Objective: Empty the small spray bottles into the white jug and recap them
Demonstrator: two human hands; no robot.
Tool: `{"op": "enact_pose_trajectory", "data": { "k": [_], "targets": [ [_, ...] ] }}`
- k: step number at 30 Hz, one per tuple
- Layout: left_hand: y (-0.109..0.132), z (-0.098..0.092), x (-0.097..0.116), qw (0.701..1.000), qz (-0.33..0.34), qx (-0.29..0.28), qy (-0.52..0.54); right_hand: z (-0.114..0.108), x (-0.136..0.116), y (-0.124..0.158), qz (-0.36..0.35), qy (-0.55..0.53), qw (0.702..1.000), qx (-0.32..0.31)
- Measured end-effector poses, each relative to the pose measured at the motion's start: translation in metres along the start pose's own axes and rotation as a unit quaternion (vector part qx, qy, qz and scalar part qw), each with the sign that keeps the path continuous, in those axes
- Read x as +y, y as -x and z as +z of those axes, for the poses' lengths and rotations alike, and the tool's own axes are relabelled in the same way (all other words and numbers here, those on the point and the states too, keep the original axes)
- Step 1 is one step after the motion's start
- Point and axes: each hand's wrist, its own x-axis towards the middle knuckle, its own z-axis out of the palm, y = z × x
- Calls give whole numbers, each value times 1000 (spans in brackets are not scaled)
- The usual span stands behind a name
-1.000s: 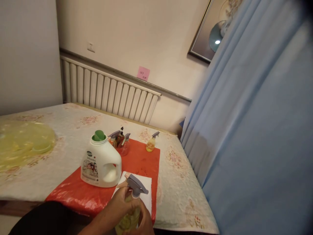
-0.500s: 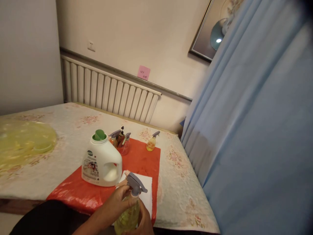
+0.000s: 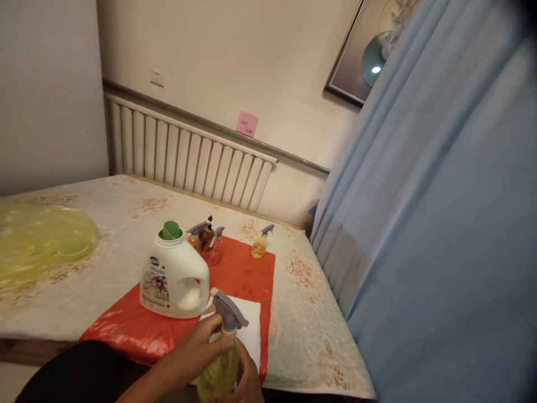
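A spray bottle [image 3: 220, 366] of yellow liquid with a grey trigger head is held at the bottom centre, over a white cloth [image 3: 247, 330]. My left hand [image 3: 201, 347] is wrapped round its neck just under the grey head. My right hand [image 3: 247, 380] grips the bottle's body from the right and below; its fingers are mostly out of frame. Behind them a white detergent jug [image 3: 174, 280] with a green cap stands on a red mat [image 3: 239, 274].
Several small spray bottles [image 3: 205, 238] stand at the mat's far edge, one yellow spray bottle [image 3: 260, 243] apart to the right. A yellow plastic sheet [image 3: 37, 240] lies at the left. A blue curtain [image 3: 440, 224] hangs on the right; a radiator [image 3: 184, 157] lines the wall.
The spray bottle and both hands have shifted slightly left and up; the trigger head has turned a little. Nothing else has moved.
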Motion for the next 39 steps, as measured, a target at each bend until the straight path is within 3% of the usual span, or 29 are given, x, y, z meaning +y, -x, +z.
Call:
{"op": "enact_pose_trajectory", "data": {
  "k": [7,20,25,29,33,36,39],
  "targets": [
    [-6,-7,17,992,-3,68,101,-3,11,1,16,-6,1000,18],
    [-2,-14,38,982,75,148,87,-3,6,2,5,7,999,36],
    [2,-19,39,991,60,89,78,-5,6,1,7,7,999,45],
    [4,-23,35,985,66,119,109,-6,10,1,14,-2,999,52],
    [8,-25,25,984,42,93,144,-6,10,-2,12,-4,999,32],
    [14,-33,20,958,49,133,250,-7,11,-4,13,-3,1000,22],
    [23,-49,13,906,54,193,372,-14,16,-8,27,34,998,43]
  ]
}}
